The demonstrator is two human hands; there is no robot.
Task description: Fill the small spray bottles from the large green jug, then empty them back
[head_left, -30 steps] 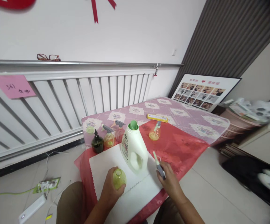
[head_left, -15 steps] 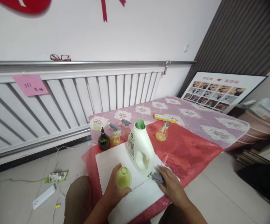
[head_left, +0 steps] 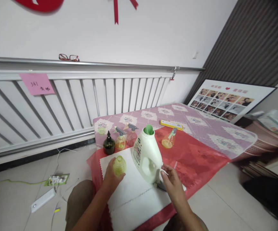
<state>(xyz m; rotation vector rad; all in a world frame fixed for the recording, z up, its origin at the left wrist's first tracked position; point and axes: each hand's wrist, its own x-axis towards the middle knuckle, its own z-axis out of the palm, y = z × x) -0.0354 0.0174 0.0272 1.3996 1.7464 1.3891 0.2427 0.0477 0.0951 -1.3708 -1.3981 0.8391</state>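
My left hand (head_left: 111, 177) is wrapped round a small open yellow-green bottle (head_left: 119, 165), standing on a white sheet (head_left: 129, 189). A large white detergent jug (head_left: 147, 154) with an open green spout stands in the middle of the sheet. At the jug's lower right my right hand (head_left: 171, 182) reaches it, fingers parted and touching its side near the handle. A grey spray-pump head (head_left: 162, 186) lies on the sheet just under that hand.
Behind the sheet stand a dark bottle (head_left: 109, 145), two small spray bottles (head_left: 121, 141) and a green cap (head_left: 101, 130). Another yellow spray bottle (head_left: 168, 140) and a yellow flat box (head_left: 171, 124) lie on the red and pink cloths. A radiator, a photo board (head_left: 225, 99) and floor clutter surround the table.
My right hand set the spray-pump head down on the sheet and moved up to the jug. My left hand shifted the small bottle a little left and back. The head turned slightly.
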